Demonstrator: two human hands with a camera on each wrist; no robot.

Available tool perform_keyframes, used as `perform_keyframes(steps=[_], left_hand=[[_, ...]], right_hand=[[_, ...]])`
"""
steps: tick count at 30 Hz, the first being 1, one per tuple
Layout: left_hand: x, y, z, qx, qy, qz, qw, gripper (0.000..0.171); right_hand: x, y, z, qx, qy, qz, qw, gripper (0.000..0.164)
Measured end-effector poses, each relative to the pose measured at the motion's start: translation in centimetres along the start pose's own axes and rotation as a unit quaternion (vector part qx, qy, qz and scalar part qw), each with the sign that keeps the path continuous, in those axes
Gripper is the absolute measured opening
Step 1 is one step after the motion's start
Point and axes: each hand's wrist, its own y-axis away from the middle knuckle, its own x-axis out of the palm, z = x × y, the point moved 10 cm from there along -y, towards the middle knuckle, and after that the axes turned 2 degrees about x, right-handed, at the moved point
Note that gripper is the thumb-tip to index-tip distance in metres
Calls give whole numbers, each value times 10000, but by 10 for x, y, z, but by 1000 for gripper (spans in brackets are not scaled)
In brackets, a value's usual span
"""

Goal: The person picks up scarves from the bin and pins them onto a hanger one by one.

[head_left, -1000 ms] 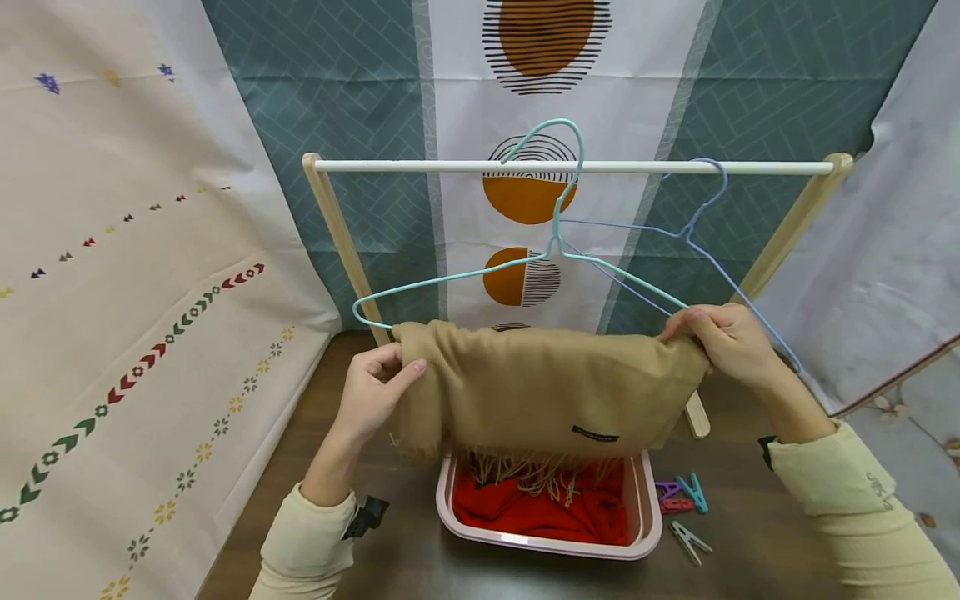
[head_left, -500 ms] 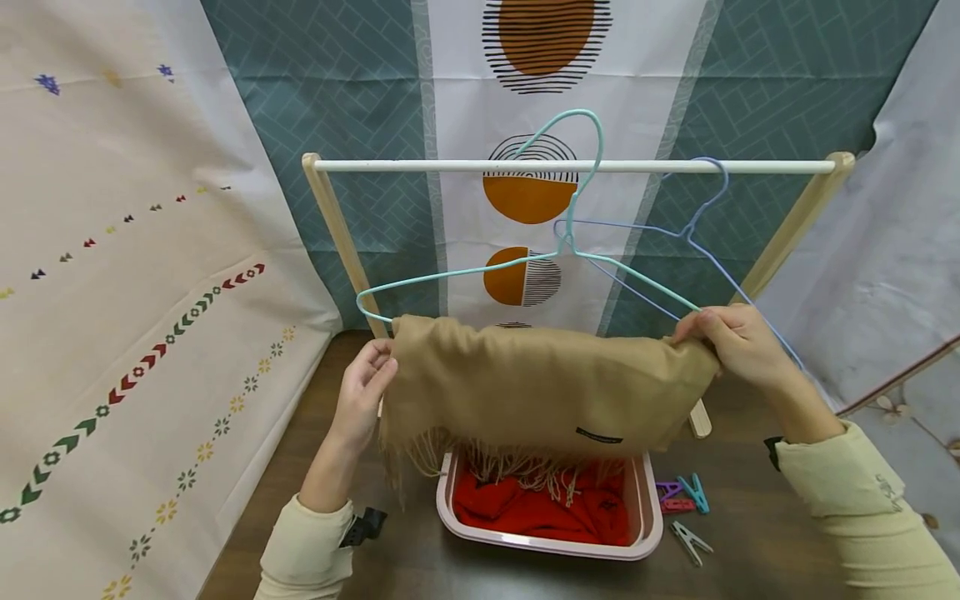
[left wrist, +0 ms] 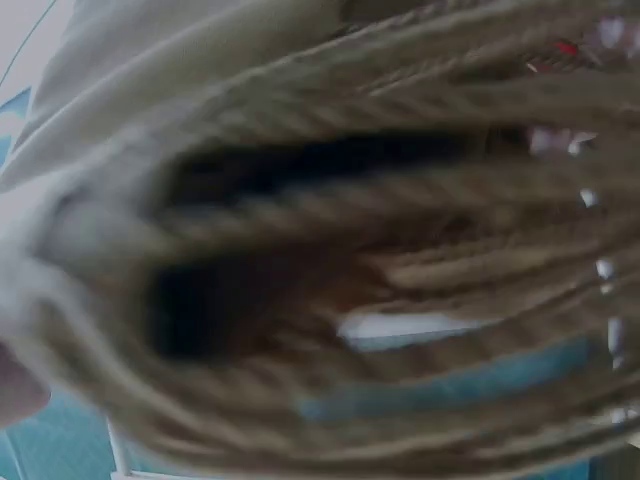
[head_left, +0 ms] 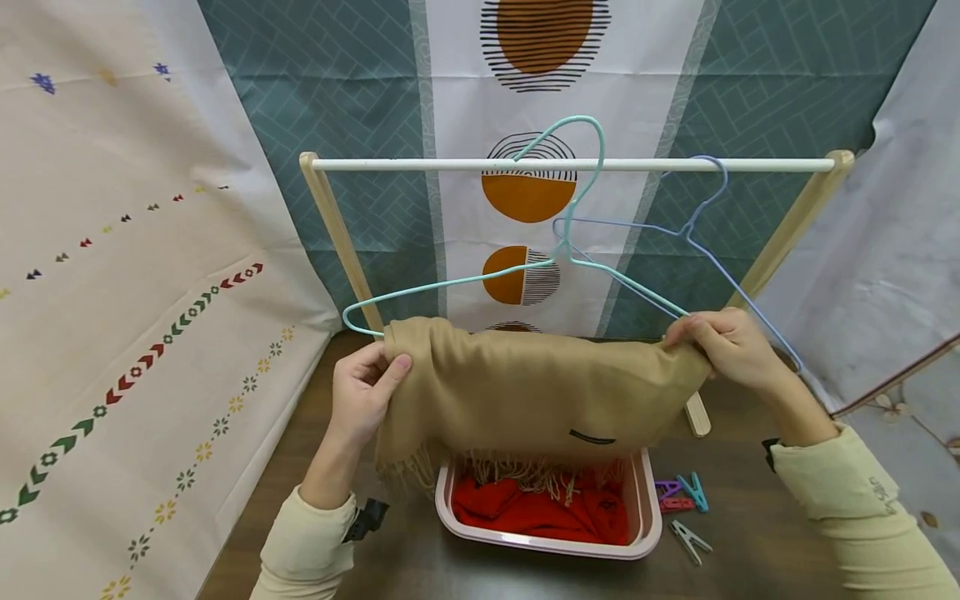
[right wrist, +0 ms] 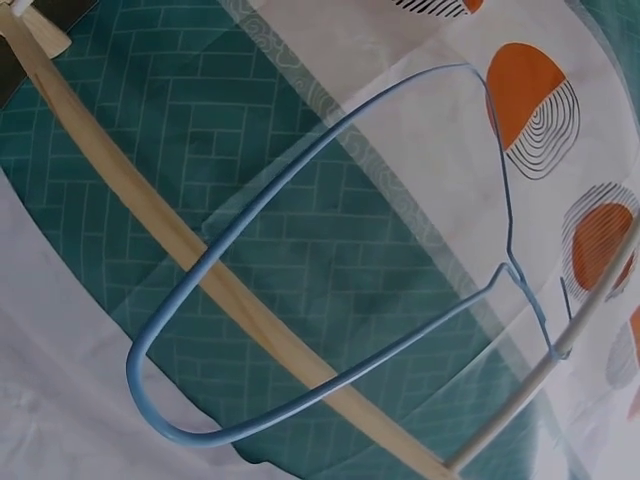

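Note:
A tan fringed scarf [head_left: 525, 392] with a small dark label hangs folded over the lower bar of a mint-green hanger [head_left: 450, 284]. The hanger's hook loops over the white rail [head_left: 420, 165]. My left hand [head_left: 358, 398] pinches the scarf's left edge, thumb in front. At the opposite end, my right hand [head_left: 738, 346] grips the scarf's upper corner beside the hanger's arm. Blurred scarf fringe [left wrist: 400, 260] fills much of the left wrist view. A blue hanger [right wrist: 270, 195] shows in the right wrist view, which does not show the right hand.
Behind the mint hanger, the blue hanger [head_left: 720, 265] hangs on the rail's right part. Below stands a pink basket [head_left: 555, 546] with red cloth [head_left: 517, 510] in it. Several clothespins [head_left: 690, 540] lie right of the basket. Wooden posts [head_left: 341, 237] hold up the rail.
The left thumb came off the scarf's front and now lies over its left edge again. The scarf's left side has spread out with fringe hanging. The hanger's hook has shifted slightly right.

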Motion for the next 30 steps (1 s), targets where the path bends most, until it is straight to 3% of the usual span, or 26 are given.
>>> perform_keyframes(steps=[4,8,12,21,25,30], left_hand=[[-6,-2,-7,131,360,-504,9980,17],[-10,-4,-8,159,691,-730,9948,20],[-11,-6,-9,212,786,-844,9931,23],[-14,-8,-15,326,999,-985,9896,24],[-11,-7,-15,300,748,-1002,9917,25],[-14,-7,-11,18,359,-1206,9921,25]], right_hand=[[14,-1,4,-39,-116,638,9979,18],[27,-1,7,115,36,1206,9926,25],[29,0,10,229,234,1500,9881,27],[10,-4,10,522,1348,1312,9808,32],[4,-7,9,445,1564,1066,9809,29],[5,-9,14,301,1887,1065,9758,24]])
